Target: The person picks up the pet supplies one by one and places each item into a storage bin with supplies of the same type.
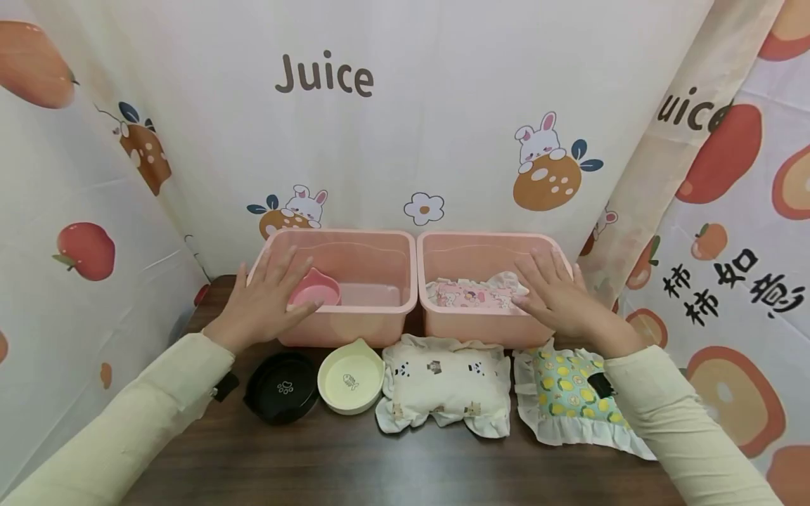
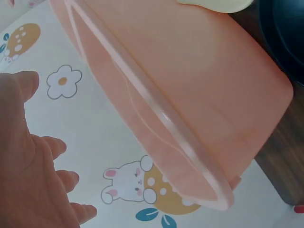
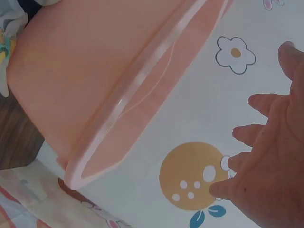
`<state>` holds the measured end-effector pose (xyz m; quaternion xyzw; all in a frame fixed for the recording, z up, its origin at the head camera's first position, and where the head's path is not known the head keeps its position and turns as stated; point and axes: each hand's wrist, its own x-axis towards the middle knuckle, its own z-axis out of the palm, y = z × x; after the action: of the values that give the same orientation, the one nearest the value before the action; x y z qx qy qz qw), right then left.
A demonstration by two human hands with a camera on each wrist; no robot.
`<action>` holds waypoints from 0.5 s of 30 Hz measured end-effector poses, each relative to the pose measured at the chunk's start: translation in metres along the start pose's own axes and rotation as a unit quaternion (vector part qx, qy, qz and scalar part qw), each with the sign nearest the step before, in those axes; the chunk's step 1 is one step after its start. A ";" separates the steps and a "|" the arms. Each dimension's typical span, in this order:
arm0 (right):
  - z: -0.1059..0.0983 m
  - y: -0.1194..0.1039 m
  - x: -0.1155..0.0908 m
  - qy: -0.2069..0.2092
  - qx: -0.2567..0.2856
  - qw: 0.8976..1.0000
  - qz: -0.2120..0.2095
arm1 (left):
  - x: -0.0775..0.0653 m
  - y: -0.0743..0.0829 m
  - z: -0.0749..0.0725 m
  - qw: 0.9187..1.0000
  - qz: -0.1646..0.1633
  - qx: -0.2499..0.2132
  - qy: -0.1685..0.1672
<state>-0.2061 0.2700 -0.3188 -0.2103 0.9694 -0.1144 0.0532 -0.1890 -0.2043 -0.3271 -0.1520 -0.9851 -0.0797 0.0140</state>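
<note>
Head: we see left hand (image 1: 262, 302), right hand (image 1: 565, 302) released, splayed near left bin (image 1: 361, 309), right bin (image 1: 484, 313) — pink bowl (image 1: 318, 289) in former, pink cushion (image 1: 471, 295) in latter. Left wrist: fingers (image 2: 69, 180) spread, apart from bin. Right wrist: likewise.

Below both hands (image 1: 262, 300) (image 1: 564, 299), the brown table (image 1: 354, 467) carries two pink bins (image 1: 344, 329) (image 1: 484, 327), a black bowl (image 1: 283, 388), a yellow bowl (image 1: 351, 379), two frilled pillows (image 1: 446, 386) (image 1: 569, 386).
</note>
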 end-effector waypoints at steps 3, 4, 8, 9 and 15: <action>0.005 -0.003 0.006 0.006 0.007 1.000 -0.012 | -0.003 0.000 0.001 1.000 0.000 0.000 -0.007; 0.008 -0.004 0.009 0.011 0.006 1.000 -0.017 | -0.004 0.000 0.001 1.000 0.000 0.000 -0.007; 0.019 -0.016 0.025 0.032 -0.019 0.998 -0.046 | -0.009 -0.001 0.004 1.000 -0.002 -0.005 -0.006; 0.021 -0.021 0.029 0.036 -0.028 0.998 -0.053 | -0.010 -0.002 0.006 1.000 -0.002 -0.004 -0.004; 0.041 -0.056 0.057 0.043 -0.028 0.996 -0.072 | -0.025 -0.008 0.019 1.000 -0.001 0.005 -0.004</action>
<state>-0.2297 0.1884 -0.3479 -0.2757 0.9560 -0.1002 -0.0027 -0.1673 -0.2159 -0.3486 -0.1511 -0.9857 -0.0740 0.0104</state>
